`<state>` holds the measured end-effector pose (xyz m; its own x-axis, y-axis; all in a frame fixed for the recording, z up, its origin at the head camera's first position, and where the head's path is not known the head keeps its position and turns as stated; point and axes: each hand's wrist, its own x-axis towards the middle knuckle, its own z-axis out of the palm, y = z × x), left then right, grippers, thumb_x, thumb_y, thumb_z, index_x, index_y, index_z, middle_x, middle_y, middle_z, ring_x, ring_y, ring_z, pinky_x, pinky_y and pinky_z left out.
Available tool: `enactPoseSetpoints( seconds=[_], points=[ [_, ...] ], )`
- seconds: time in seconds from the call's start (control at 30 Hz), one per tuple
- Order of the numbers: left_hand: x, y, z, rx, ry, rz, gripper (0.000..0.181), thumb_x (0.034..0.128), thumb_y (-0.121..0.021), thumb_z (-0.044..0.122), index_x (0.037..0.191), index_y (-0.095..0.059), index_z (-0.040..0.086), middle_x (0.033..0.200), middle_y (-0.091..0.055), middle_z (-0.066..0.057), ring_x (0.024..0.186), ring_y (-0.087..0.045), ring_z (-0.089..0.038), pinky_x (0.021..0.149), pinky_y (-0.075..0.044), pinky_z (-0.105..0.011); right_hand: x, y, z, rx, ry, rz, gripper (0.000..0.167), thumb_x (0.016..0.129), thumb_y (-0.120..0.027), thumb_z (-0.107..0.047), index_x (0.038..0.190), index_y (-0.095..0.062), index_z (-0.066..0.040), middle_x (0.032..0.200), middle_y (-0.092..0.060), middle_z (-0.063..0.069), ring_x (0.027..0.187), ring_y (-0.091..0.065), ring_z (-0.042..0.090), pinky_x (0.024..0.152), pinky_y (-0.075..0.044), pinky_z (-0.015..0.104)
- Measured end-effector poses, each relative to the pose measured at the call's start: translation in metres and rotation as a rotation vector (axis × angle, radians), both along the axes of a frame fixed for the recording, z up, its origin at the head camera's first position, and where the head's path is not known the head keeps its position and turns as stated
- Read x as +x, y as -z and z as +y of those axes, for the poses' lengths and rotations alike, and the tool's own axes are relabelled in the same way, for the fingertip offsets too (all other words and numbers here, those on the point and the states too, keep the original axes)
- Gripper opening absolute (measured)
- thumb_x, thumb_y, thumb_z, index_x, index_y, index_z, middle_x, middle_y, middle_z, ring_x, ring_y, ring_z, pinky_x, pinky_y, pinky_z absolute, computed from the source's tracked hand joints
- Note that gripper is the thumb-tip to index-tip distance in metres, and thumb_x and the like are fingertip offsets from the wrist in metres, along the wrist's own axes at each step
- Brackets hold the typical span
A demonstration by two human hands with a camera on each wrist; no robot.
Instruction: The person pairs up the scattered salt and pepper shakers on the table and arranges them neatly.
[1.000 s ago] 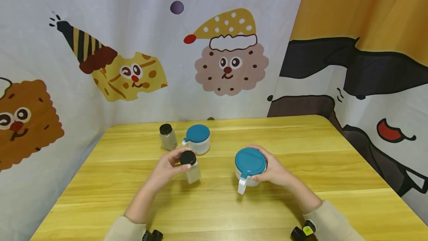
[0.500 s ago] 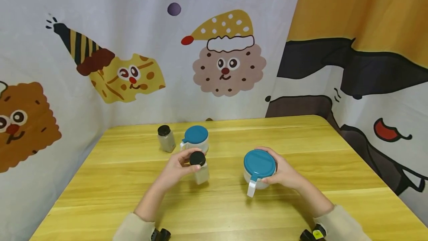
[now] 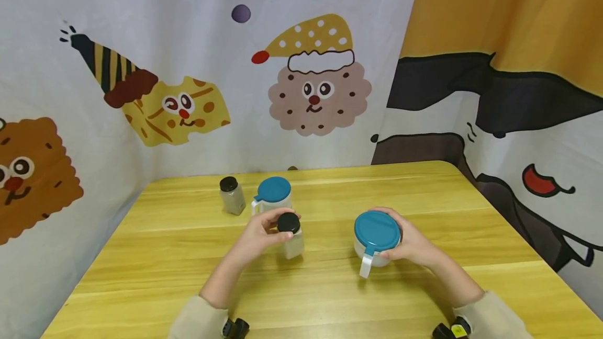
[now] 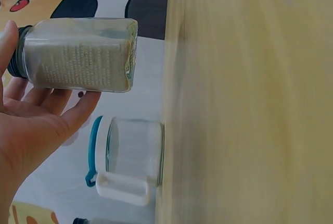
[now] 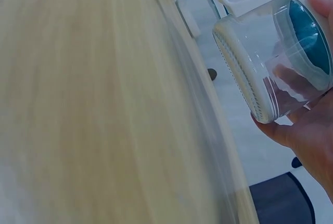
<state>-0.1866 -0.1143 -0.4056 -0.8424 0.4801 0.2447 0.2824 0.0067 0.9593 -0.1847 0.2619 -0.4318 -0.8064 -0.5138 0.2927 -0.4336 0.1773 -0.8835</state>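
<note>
My left hand [image 3: 258, 235] grips a small square spice jar [image 3: 294, 245] near its black lid, thumb on the near side. Pale powder fills much of that jar [image 4: 78, 54] in the left wrist view, and its base is clear of the tabletop. Around a round, clear seasoning jar [image 3: 377, 232] with a blue lid and white handle, my right hand [image 3: 411, 242] curls from the right. In the right wrist view this jar [image 5: 270, 57] is held up off the table, its handle toward the left hand's side. Both jars are upright and apart from each other.
At the back left of the wooden table [image 3: 330, 297] stand a second black-lidded spice jar [image 3: 233, 201] and a second blue-lidded seasoning jar [image 3: 274, 190], the latter partly behind the left hand. A printed cartoon curtain [image 3: 198, 25] borders the table behind and at the sides.
Both hands have moved right in the head view, each carrying its jar. The head view has also shifted slightly. The two back jars stay where they stood.
</note>
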Motion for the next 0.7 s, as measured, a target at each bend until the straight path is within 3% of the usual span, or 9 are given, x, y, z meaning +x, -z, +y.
enactPoseSetpoints(
  seconds=[0.37, 0.7],
  points=[
    [0.0, -0.003, 0.016, -0.002, 0.017, -0.036, 0.044, 0.0865, -0.071, 0.005, 0.128, -0.057, 0.004, 0.127, -0.058, -0.018, 0.108, -0.057, -0.029, 0.086, -0.049, -0.032, 0.002, 0.0, 0.017, -0.016, -0.01, 0.021, 0.087, 0.064, -0.078, 0.005, 0.14, -0.036, 0.002, 0.127, -0.053, 0.016, 0.111, -0.055, 0.019, 0.087, -0.048, 0.032],
    [-0.001, -0.004, 0.035, -0.004, 0.048, -0.036, 0.044, 0.0857, -0.07, 0.0, 0.127, -0.056, -0.002, 0.124, -0.06, -0.014, 0.11, -0.056, -0.031, 0.085, -0.05, -0.032, 0.004, -0.002, 0.031, -0.01, -0.046, 0.006, 0.087, 0.066, -0.077, 0.005, 0.141, -0.033, 0.005, 0.129, -0.054, 0.008, 0.113, -0.054, 0.018, 0.088, -0.047, 0.031]
  ],
)
